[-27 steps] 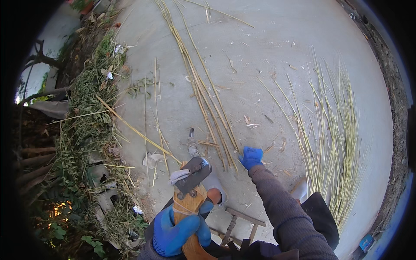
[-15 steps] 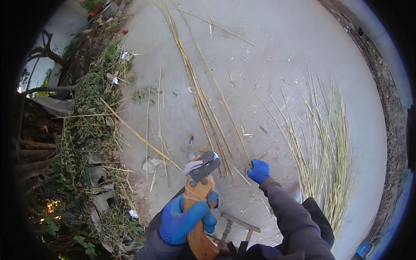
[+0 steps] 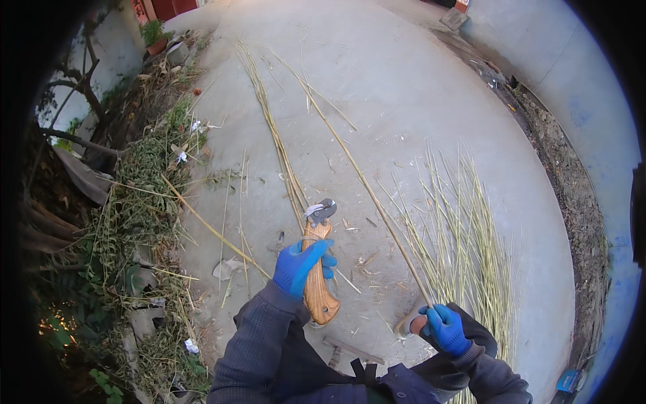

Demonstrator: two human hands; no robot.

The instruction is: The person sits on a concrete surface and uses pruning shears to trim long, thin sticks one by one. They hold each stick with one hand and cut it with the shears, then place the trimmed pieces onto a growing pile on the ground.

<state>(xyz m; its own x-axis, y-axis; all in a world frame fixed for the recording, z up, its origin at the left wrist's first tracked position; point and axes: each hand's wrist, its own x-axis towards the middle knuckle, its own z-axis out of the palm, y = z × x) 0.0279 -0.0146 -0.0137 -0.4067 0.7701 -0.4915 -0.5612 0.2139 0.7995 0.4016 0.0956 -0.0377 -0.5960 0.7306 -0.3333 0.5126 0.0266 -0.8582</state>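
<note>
A long, thin, pale-yellow bamboo stalk (image 3: 367, 185) is gripped at its near end by the right hand (image 3: 444, 328), blue-gloved fingers closed around it; from there it runs far and leftward across the grey concrete ground (image 3: 417, 87). A wooden-handled knife (image 3: 317, 266), tawny and short-bladed, is clasped in the closed left hand (image 3: 301, 266). Split bamboo strips (image 3: 464, 236) are spread at the right.
</note>
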